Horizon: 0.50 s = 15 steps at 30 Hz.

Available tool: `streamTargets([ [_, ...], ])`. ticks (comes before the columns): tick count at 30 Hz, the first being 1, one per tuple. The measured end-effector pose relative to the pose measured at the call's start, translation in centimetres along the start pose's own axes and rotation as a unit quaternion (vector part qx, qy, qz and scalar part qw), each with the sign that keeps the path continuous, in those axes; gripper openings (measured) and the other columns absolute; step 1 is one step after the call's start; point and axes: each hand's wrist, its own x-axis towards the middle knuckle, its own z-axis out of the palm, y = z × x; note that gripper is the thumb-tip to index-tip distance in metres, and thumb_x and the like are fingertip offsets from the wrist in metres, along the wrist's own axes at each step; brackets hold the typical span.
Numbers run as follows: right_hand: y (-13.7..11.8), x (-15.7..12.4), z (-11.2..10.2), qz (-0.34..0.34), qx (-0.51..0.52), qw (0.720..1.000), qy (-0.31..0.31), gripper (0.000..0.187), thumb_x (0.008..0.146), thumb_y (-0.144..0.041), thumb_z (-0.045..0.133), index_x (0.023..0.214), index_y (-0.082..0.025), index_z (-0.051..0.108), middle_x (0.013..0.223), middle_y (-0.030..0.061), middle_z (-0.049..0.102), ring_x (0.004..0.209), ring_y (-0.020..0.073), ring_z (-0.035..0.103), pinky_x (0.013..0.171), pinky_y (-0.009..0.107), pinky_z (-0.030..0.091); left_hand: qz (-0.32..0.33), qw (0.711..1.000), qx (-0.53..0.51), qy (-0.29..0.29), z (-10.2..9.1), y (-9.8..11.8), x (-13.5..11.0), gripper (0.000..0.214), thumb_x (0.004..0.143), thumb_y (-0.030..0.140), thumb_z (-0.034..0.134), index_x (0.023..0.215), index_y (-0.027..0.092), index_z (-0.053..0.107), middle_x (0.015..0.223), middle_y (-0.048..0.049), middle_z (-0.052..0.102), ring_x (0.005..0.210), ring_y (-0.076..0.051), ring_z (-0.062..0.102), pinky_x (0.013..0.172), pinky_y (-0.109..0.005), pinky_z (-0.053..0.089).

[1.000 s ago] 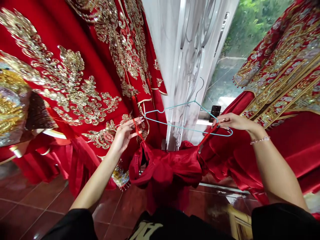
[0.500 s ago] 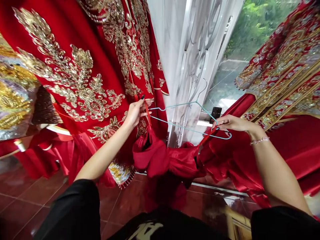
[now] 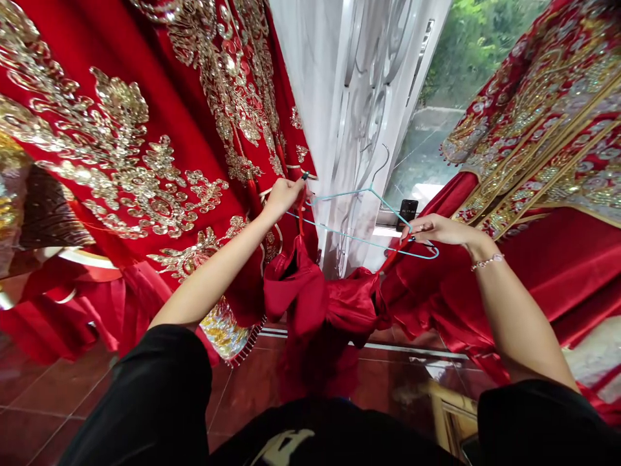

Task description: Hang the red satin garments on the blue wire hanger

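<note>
Head view: left hand (image 3: 286, 197) pinched a red satin strap (image 3: 301, 217) just beside the end of the teal wire hanger (image 3: 349, 193); right hand (image 3: 436, 230) gripped the other strap (image 3: 395, 254) against the hanger, with the red satin garment (image 3: 315, 291) sagging between them. Step looked like fitting the straps onto the hanger; next move called for seating the left strap over its near arm.

I can make out no sure text: the small black digital display (image 3: 407, 215) shows digits too tiny to read, and the pale print on my black top (image 3: 281, 448) is cut off.
</note>
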Motion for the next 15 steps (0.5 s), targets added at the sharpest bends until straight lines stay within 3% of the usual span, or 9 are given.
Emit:
streamTargets([
  [7,-1.1,0.1,1.1,-0.014,0.02,0.999,-0.026,0.052,0.073,-0.061,0.075,0.092,-0.013,0.075,0.071,0.002,0.066,0.058,0.0103,0.051,0.057,0.026,0.039,-0.031,0.997,-0.064,0.031,-0.1,0.6,0.9,0.04,0.094,0.043,0.057,0.083,0.008,0.072,0.08,-0.0172,0.076,0.09,-0.028,0.075,0.073,-0.035,0.061],
  [15,-0.9,-0.5,0.8,-0.003,0.016,1.0,-0.007,0.049,0.073,-0.06,0.075,0.093,-0.015,0.077,0.067,0.0005,0.065,0.054,0.0087,0.047,0.053,0.025,0.036,-0.039,0.994,-0.062,0.082,-4.0,-0.9,1.3,0.044,0.097,0.044,0.051,0.09,0.007,0.073,0.08,-0.0189,0.077,0.091,-0.028,0.077,0.071,-0.034,0.063],
])
